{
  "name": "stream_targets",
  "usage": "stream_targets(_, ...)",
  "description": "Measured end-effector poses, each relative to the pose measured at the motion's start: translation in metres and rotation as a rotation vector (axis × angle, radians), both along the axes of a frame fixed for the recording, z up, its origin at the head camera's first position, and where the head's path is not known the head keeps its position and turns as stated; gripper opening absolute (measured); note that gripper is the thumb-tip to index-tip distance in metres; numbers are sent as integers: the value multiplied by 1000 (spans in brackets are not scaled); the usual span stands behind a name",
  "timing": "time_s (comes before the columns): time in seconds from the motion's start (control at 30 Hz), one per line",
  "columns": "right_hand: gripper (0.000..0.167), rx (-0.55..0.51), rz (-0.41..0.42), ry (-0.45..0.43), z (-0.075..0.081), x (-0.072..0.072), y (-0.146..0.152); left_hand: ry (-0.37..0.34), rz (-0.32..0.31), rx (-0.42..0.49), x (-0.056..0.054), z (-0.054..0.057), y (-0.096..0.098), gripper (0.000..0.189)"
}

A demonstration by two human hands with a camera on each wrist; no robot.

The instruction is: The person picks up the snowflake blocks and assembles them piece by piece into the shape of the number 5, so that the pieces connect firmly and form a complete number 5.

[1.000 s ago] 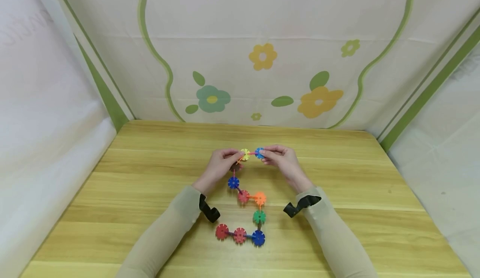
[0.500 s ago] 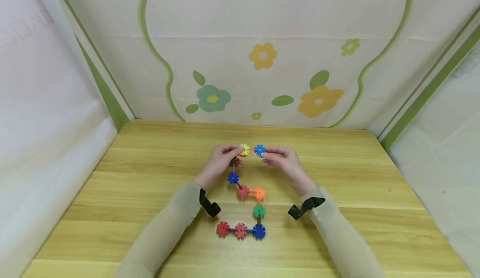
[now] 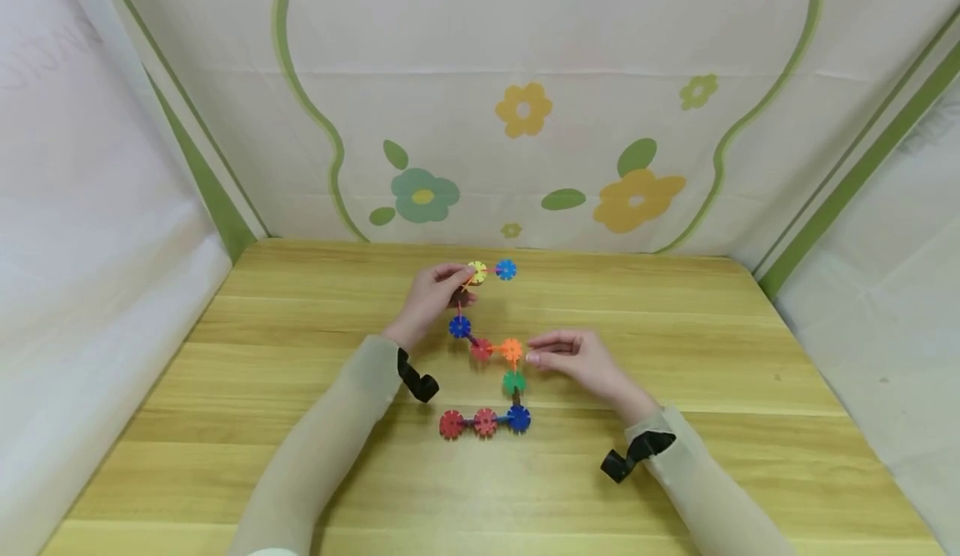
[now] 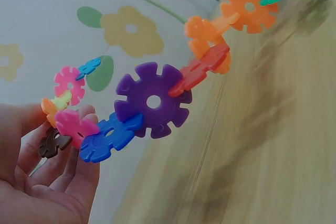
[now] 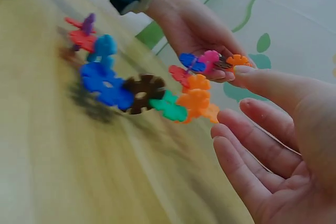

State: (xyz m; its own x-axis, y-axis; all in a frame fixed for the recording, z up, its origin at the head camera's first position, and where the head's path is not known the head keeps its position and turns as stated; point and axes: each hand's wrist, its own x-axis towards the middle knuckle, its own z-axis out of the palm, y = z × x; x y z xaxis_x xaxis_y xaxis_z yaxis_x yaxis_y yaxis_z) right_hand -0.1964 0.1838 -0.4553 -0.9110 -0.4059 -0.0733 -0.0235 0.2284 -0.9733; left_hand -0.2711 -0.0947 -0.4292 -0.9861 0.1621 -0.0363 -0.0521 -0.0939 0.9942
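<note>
A chain of notched plastic discs, snowflake-style building discs in several colours, zigzags over the table in the head view. My left hand (image 3: pixel 427 302) pinches its far part, by the yellow disc (image 3: pixel 477 272) and the brown one. A light blue disc (image 3: pixel 506 270) forms the far end, beyond my fingers. Beside the orange disc (image 3: pixel 512 350), my right hand (image 3: pixel 581 364) hovers with fingers apart, holding nothing in the right wrist view. The near end runs from a dark blue disc (image 3: pixel 518 418) to a red disc (image 3: pixel 451 424). A purple disc (image 4: pixel 152 100) shows large in the left wrist view.
The wood-grain table (image 3: pixel 300 423) lies under the chain. Behind it rises a white cloth wall (image 3: pixel 450 47) printed with flowers and leaves, with more white cloth at both sides. Each wrist wears a black band with a camera (image 3: pixel 628 458).
My right hand has let go of the light blue disc and come down and rightward to beside the orange disc. My left hand and the whole chain have shifted away, toward the cloth wall.
</note>
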Motion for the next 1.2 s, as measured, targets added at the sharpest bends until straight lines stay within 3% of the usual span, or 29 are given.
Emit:
stream_targets(0.23,33,41,123,67,-11,17,3,-38,21,18,-11,-3,-9,32)
stream_targets(0.43,30,87,189,137,-15,20,1,-38,25,-6,-14,-10,-14,36)
stream_targets(0.83,37,239,193,214,-10,25,-9,-55,42,-49,-13,-21,-18,35)
stream_targets(1.2,51,185,252,340,-15,32,-10,-71,52,-60,-9,-25,-19,36)
